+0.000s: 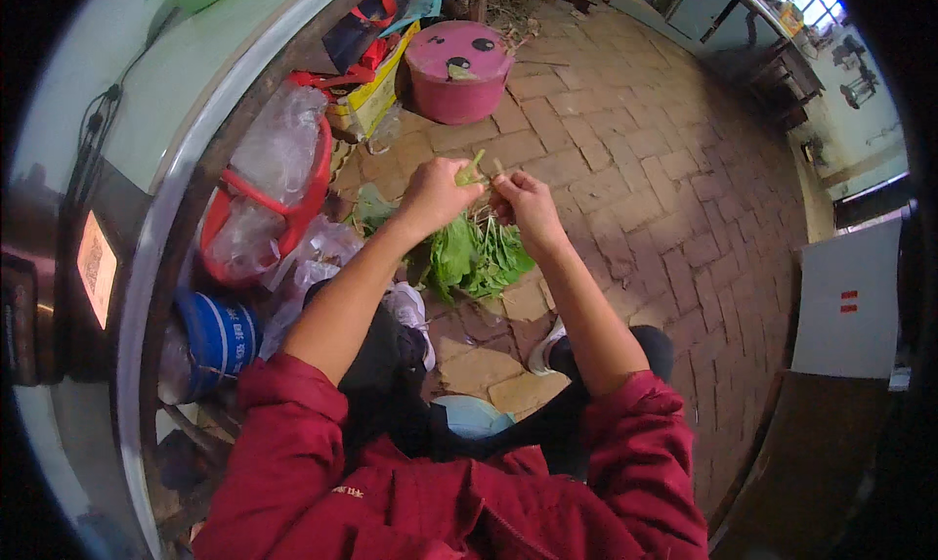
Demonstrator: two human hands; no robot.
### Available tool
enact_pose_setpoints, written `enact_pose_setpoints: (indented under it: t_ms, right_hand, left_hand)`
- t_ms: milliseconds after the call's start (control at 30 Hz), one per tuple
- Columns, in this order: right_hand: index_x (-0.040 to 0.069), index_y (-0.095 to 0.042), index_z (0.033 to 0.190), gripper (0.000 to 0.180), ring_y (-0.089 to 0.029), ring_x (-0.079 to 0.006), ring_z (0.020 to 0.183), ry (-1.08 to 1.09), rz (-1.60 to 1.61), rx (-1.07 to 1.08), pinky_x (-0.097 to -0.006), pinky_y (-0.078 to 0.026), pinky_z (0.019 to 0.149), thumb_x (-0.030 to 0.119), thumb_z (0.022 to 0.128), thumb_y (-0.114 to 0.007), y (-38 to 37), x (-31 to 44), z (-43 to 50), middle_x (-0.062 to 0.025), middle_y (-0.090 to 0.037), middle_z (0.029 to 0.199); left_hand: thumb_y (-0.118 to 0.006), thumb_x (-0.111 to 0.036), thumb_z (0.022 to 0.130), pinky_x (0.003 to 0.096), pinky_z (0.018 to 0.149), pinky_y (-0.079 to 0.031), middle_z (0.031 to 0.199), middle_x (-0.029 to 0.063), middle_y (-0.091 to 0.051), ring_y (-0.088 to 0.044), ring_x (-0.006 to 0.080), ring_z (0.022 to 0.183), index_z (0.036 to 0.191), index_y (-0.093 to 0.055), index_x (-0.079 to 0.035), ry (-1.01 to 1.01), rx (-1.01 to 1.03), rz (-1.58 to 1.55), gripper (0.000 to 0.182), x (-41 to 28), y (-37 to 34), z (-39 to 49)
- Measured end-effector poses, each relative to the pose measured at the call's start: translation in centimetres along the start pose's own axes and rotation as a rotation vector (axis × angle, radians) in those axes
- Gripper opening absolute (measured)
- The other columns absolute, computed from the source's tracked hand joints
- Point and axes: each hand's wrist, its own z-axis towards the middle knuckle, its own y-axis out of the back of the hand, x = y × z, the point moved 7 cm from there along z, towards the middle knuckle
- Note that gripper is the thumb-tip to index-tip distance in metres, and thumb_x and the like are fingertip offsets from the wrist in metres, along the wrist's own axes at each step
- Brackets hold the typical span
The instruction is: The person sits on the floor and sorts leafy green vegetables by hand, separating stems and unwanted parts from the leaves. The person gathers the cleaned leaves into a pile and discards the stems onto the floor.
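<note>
My left hand point(441, 188) is closed around a green plant stalk point(470, 168), whose end sticks up above the fist. Close by on the right, my right hand point(525, 199) pinches a thin pale piece of stem point(499, 166) between thumb and fingers. Leafy greens point(480, 259) with pale stems lie in a heap on the brick floor beneath both hands, between my shoes. My forearms partly cover the left side of the heap.
A round pink container point(460, 76) stands on the brick floor point(623, 164) ahead. To the left are a red basket point(316, 186) holding clear plastic bags, a yellow bag point(385, 83) and a blue bucket point(220, 336). A white panel point(846, 303) stands at the right.
</note>
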Motion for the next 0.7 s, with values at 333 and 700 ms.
enact_pose_setpoints:
  t_ms: [333, 700]
  right_hand:
    - [0.002, -0.059, 0.122, 0.032, -0.065, -0.0203, 0.079, -0.125, -0.095, 0.152, -0.0340, -0.054, 0.069, 0.022, 0.096, -0.057, -6.6, -20.9, 7.8, -0.0115, -0.068, 0.100]
    - [0.008, -0.061, 0.112, 0.029, -0.056, -0.0306, 0.110, -0.310, -1.545, -0.104, -0.0460, -0.035, 0.095, 0.020, 0.087, -0.052, 1.8, -32.7, 6.4, -0.0133, -0.068, 0.106]
  left_hand:
    - [-0.072, -0.017, 0.086, 0.0263, 0.065, -0.044, 0.078, -0.0035, -0.060, -0.054, 0.0068, 0.071, 0.090, -0.064, -0.004, 0.132, -0.221, -0.480, 0.016, 6.6, 7.1, 1.0]
    - [-0.068, -0.016, 0.091, 0.0224, 0.066, -0.046, 0.076, -0.0006, -0.063, -0.058, 0.0053, 0.071, 0.097, -0.060, -0.004, 0.218, -0.139, -0.247, 0.016, 6.0, 6.9, 1.4]
